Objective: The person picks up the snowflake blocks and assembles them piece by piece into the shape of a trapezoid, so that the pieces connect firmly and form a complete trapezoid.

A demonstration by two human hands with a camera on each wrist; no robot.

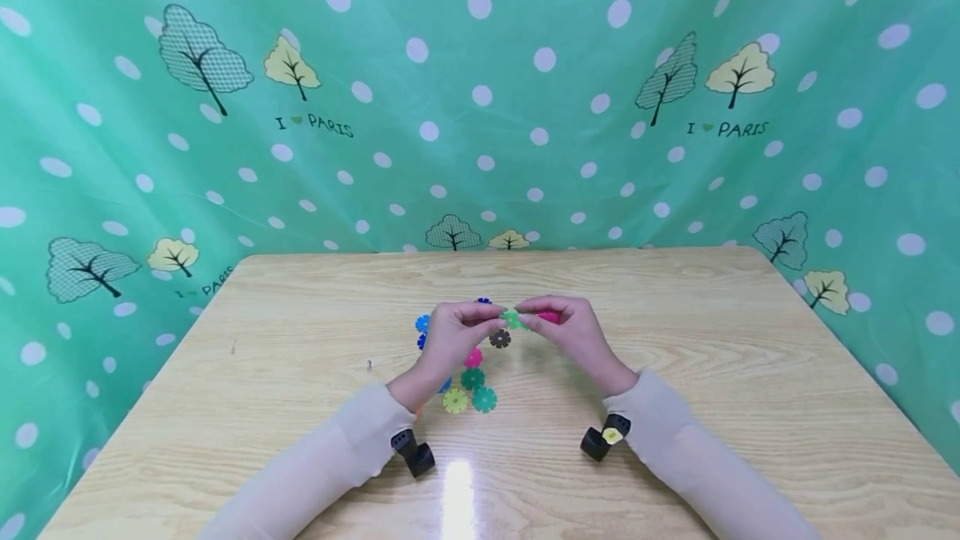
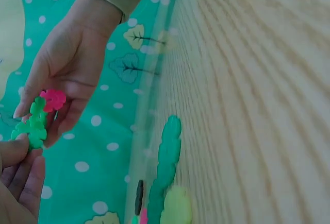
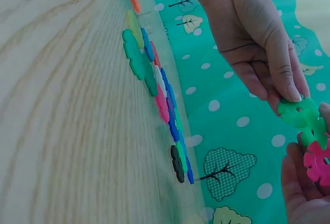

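Now, at frame centre: both hands meet above the pale wooden surface, raised over a scatter of flat plastic pieces.
Left hand: fingertips pinch one edge of the bright green notched plastic flower disc; fingers curled, thumb on top.
Right hand: fingers curled around the pink notched plastic flower disc, which it presses against the green one's other edge.
Green and pink discs: touching each other, held between the two hands, clear of the surface.
Loose pieces: dark grey flower disc just below the hands; two teal discs and a yellow-green disc lower centre, beside the left wrist; blue discs left of the left hand.
Background: teal polka-dot cloth with trees across the upper frame.
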